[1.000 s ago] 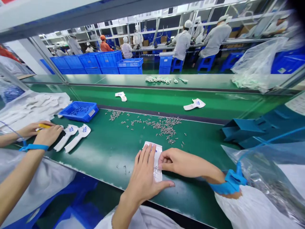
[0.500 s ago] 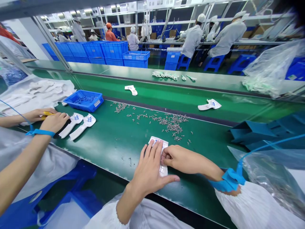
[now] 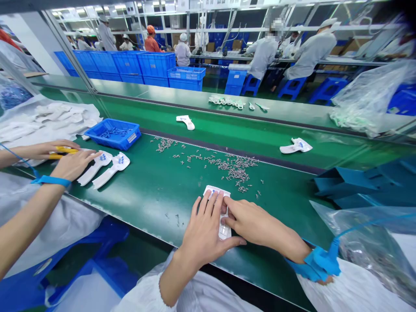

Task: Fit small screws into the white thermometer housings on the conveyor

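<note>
A white plastic part [image 3: 222, 228] lies flat on the green bench near its front edge. My left hand [image 3: 204, 232] rests on its left side with fingers stretched flat. My right hand [image 3: 250, 220] presses on its right side, fingertips bunched on the part; a blue wrist strap [image 3: 315, 262] circles that wrist. Most of the part is hidden under both hands. A scatter of small metal screws [image 3: 227, 164] lies just beyond them.
A co-worker's hands [image 3: 66, 160] at left hold a yellow tool beside two white shells [image 3: 107, 167]. A blue tray [image 3: 114, 133] stands behind. White shells [image 3: 296, 146] ride the conveyor. Clear bags [image 3: 367, 242] and a blue bracket [image 3: 344, 182] are at right.
My right hand slid closer over the white part until its fingers meet my left hand's. The shells on the conveyor drifted right. The view tilted slightly.
</note>
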Demonstrator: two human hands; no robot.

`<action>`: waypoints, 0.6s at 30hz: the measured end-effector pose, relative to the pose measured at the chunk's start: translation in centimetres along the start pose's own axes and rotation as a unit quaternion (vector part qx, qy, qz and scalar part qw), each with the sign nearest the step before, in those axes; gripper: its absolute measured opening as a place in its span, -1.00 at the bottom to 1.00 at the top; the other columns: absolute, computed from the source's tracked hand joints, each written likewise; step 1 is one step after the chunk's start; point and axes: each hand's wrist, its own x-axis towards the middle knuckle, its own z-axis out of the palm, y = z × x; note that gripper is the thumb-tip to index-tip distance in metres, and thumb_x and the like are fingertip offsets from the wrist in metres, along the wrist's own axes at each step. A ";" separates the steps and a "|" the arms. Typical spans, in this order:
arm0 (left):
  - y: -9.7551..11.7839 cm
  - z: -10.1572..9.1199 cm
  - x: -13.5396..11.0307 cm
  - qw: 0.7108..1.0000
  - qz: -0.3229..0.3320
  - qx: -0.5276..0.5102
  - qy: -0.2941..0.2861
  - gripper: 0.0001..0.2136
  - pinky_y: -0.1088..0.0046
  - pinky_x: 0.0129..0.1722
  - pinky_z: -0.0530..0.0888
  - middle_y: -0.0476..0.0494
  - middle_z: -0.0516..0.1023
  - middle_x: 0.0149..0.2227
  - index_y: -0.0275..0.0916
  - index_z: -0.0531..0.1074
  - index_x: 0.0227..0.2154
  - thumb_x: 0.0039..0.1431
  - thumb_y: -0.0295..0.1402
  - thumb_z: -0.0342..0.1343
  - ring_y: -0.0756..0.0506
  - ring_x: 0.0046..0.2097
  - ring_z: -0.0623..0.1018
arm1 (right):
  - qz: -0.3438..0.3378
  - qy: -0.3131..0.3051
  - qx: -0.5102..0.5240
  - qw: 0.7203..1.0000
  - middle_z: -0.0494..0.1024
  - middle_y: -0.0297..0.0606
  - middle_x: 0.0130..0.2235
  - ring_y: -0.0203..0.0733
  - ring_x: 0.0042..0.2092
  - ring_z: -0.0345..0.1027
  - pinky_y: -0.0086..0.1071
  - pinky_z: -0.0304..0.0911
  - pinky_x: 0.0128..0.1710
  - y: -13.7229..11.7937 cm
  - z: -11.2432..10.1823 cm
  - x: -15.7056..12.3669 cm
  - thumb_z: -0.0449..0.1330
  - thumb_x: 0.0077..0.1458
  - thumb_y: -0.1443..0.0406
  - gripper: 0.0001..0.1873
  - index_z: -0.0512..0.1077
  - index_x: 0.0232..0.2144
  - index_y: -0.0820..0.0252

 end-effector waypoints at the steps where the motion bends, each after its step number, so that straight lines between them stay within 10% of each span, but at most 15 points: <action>1: 0.0 0.0 0.0 1.000 0.000 0.003 0.001 -0.08 -0.07 0.35 0.06 -0.35 0.04 0.41 -0.31 -0.13 0.38 0.18 0.23 0.00 -0.35 0.43 -0.04 | -0.007 0.002 0.012 1.000 0.53 -0.21 -0.30 -0.14 -0.33 0.35 -0.36 -0.03 -0.44 0.3 0.0 0.0 0.10 0.22 0.31 -0.87 0.36 -0.17 0.17; 8: -0.3 0.3 -0.2 1.000 0.013 0.016 0.016 -0.11 -0.11 0.33 0.07 -0.37 0.04 0.40 -0.29 -0.17 0.39 0.23 0.20 -0.03 -0.37 0.43 -0.03 | -0.039 0.086 0.118 0.989 0.53 -0.32 -0.36 -0.18 -0.34 0.36 -0.36 0.10 -0.37 2.7 -0.2 -1.6 0.00 0.31 0.24 -0.81 0.41 -0.25 0.08; 18: 0.2 -0.1 -0.1 1.000 -0.004 0.004 0.001 -0.16 0.00 0.36 0.03 -0.25 0.01 0.42 -0.29 -0.15 0.40 0.18 -0.05 0.07 -0.32 0.44 -0.06 | -0.049 0.070 -0.094 0.992 0.58 -0.16 -0.20 -0.04 -0.21 0.48 -0.33 0.10 -0.41 -2.1 1.7 -2.4 0.08 0.21 0.43 -0.79 0.52 -0.26 0.16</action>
